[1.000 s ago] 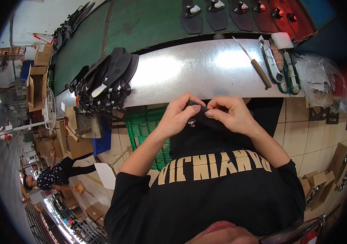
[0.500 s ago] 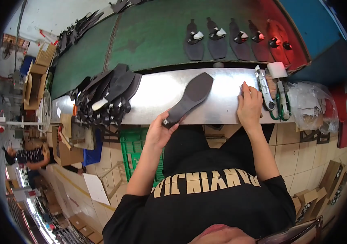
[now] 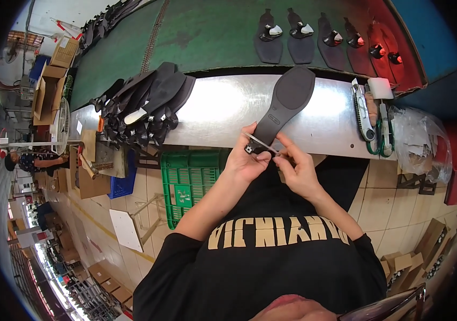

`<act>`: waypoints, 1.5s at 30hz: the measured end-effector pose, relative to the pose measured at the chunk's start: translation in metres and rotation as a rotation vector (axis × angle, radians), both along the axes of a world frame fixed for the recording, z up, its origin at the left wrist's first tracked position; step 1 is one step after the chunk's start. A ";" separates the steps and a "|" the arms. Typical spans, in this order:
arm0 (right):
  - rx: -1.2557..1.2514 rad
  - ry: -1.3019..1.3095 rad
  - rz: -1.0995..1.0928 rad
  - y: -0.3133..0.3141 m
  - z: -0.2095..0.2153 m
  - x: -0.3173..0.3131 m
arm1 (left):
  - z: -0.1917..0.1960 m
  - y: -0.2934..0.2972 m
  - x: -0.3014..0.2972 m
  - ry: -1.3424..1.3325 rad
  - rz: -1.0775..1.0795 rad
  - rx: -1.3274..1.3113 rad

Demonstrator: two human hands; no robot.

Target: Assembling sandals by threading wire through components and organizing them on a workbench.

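Note:
My left hand (image 3: 248, 162) is closed around the narrow heel end of a dark sandal (image 3: 292, 91), its sole side turned up. The wide toe end points away to the upper right, over the metal table. A small shiny ornament shows beside my left fingers. My right hand (image 3: 299, 171) is closed at the heel end, pinching one end of a thin pale strip (image 3: 261, 143). That strip slants across the sandal's heel; its exact kind is too small to make out.
Sandals (image 3: 153, 101) lie heaped on the metal table (image 3: 217, 107) at left. More sandals (image 3: 269, 45) stand in a row on the green conveyor belt (image 3: 207, 40). To the right are a utility knife (image 3: 365, 117), green-handled scissors (image 3: 383, 134), a white block (image 3: 381, 88) and a plastic bag (image 3: 421, 139).
My right hand has left the tabletop and come to the sandal's heel, now pinching a thin strip. My left hand has moved right with the sandal, which is turned more upright.

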State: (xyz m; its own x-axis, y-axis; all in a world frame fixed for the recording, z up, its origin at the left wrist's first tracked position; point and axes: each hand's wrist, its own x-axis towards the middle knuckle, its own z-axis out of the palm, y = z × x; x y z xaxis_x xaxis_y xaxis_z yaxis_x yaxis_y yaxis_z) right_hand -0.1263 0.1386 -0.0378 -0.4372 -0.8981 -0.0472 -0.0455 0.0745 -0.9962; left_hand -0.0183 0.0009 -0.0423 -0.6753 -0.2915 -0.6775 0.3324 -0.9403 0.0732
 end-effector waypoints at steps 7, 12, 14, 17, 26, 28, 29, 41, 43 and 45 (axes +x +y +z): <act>0.084 -0.520 0.095 0.002 0.013 -0.021 | 0.012 0.004 0.000 -0.131 0.006 -0.229; 0.125 -0.626 0.264 0.006 0.024 -0.005 | 0.019 0.009 -0.002 -0.255 0.118 -0.829; 0.146 -0.788 0.257 0.004 0.022 0.001 | 0.020 0.012 -0.001 -0.406 0.133 -1.149; 0.088 -0.934 0.240 0.006 0.026 -0.006 | 0.027 0.012 0.000 -0.371 0.180 -1.198; -0.189 0.376 0.036 0.004 0.032 0.011 | 0.029 0.006 0.017 -0.263 0.190 -1.116; -0.158 0.450 0.025 0.005 0.043 0.018 | 0.032 0.007 0.020 -0.227 0.176 -1.095; -0.186 0.448 0.042 0.007 0.041 0.023 | 0.037 0.009 0.020 -0.215 0.196 -1.101; -0.196 0.639 -0.065 0.017 0.066 0.038 | 0.041 0.015 0.043 0.258 0.177 -0.269; -0.247 0.698 -0.063 0.013 0.059 0.042 | 0.042 0.017 0.043 0.397 0.231 -0.187; -0.233 0.700 -0.054 0.008 0.058 0.046 | 0.038 0.015 0.038 0.367 0.258 -0.122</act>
